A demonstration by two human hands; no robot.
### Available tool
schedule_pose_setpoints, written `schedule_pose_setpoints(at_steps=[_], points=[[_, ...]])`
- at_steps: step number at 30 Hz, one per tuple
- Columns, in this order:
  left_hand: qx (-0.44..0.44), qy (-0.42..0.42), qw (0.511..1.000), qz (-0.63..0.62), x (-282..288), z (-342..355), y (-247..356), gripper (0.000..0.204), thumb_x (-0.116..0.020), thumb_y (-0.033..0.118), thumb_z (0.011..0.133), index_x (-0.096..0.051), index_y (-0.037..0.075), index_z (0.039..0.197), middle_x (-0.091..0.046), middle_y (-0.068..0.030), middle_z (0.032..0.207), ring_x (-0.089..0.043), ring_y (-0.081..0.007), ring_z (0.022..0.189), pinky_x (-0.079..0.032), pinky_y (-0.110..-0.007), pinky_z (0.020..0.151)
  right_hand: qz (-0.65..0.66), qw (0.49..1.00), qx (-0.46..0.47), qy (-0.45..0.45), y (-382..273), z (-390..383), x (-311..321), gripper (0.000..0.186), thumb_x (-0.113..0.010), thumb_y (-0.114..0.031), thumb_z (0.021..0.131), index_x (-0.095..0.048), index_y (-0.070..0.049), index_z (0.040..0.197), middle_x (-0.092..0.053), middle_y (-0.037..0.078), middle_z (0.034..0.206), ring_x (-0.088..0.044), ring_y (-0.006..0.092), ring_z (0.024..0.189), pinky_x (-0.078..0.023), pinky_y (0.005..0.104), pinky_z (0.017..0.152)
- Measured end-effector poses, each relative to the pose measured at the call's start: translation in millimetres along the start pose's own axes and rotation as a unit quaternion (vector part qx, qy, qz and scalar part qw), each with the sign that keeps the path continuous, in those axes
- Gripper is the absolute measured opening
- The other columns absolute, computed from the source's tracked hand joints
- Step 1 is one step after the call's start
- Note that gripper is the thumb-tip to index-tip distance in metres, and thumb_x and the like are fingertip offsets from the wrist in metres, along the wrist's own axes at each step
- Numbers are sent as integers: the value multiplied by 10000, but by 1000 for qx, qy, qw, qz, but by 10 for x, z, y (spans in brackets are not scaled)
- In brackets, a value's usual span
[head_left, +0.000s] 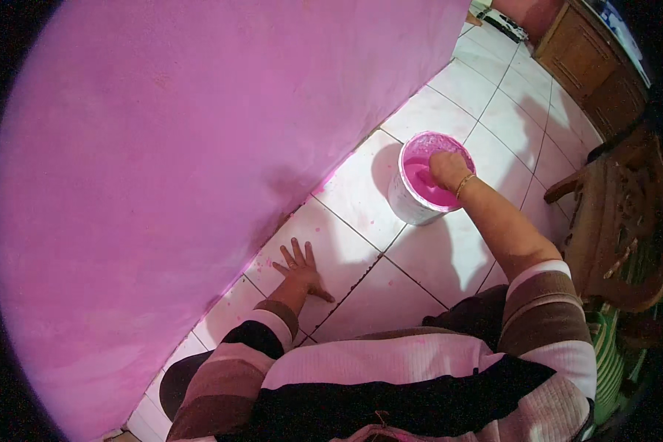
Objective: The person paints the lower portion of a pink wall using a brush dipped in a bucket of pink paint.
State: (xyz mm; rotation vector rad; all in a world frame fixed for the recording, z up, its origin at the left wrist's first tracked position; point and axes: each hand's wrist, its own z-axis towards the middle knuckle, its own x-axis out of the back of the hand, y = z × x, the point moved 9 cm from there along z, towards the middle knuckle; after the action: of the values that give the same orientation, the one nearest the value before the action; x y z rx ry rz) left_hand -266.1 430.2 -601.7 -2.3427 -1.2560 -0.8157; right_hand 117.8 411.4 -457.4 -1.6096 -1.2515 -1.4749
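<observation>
A white bucket point(411, 205) of pink paint point(420, 174) stands upright on the floor tiles, its inner wall smeared pink. My right hand point(449, 169) reaches down inside its rim with the fingers curled closed. What those fingers hold, just above the paint, is hidden by the hand and by pink of the same colour. Near the foot of the wall, my left hand point(300, 271) lies flat on a tile with its fingers spread, holding nothing. The pink wall point(147, 162) fills the left side, its colour slightly uneven.
White floor tiles point(355, 193) carry small pink spots along the wall's base. At the right stands a carved wooden chair point(611, 228), with green striped cloth point(608, 350) below it. A brown wooden cabinet point(586, 55) sits at the far right, beyond the bucket.
</observation>
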Motion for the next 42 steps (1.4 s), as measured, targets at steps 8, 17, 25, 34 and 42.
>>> schedule_pose_setpoints(at_steps=[8, 17, 25, 34, 42], points=[[-5, 18, 999, 36, -22, 37, 28, 1573, -774, 727, 356, 165, 43, 1415, 286, -271, 1423, 220, -544, 1282, -23, -792, 900, 13, 1000, -9, -26, 134, -208, 649, 252, -690, -307, 716, -695, -61, 773, -665, 152, 768, -660, 302, 776, -524, 402, 693], [11, -31, 999, 20, 56, -84, 10, 1548, -804, 666, 394, 182, 51, 1416, 302, -251, 1425, 254, -505, 1291, -16, -740, 954, 108, 993, -46, 29, 519, -677, 1549, 355, -680, -418, 721, -703, -70, 788, -651, 167, 776, -626, 328, 745, -487, 404, 673], [2, -25, 999, 23, 96, -83, 88, 1546, -814, 647, 395, 184, 50, 1415, 281, -261, 1430, 216, -514, 1300, -46, -730, 967, 9, 995, -79, -68, 501, -728, 996, 404, -618, -454, 781, -684, -59, 827, -662, 161, 858, -644, 325, 814, -514, 417, 692], [-256, 52, 947, -186, 250, 1269, 910, 653, -542, 231, 813, -313, -4, 1377, -316, -226, 1418, -342, -399, 1273, -365, -461, 999, 52, 996, -66, -24, 737, -650, 1107, 246, -617, -277, 749, -686, -41, 759, -661, 165, 820, -644, 347, 777, -518, 422, 670], [-288, -168, 582, -741, 1300, -73, 2015, 800, -487, -54, 789, -87, 138, 1455, -152, -158, 1492, -392, -376, 1241, -369, -476, 1006, 277, 938, -84, -191, 1362, -625, 304, 186, -642, -196, 728, -681, -15, 747, -576, 48, 562, -533, 122, 459, -410, 266, 411]])
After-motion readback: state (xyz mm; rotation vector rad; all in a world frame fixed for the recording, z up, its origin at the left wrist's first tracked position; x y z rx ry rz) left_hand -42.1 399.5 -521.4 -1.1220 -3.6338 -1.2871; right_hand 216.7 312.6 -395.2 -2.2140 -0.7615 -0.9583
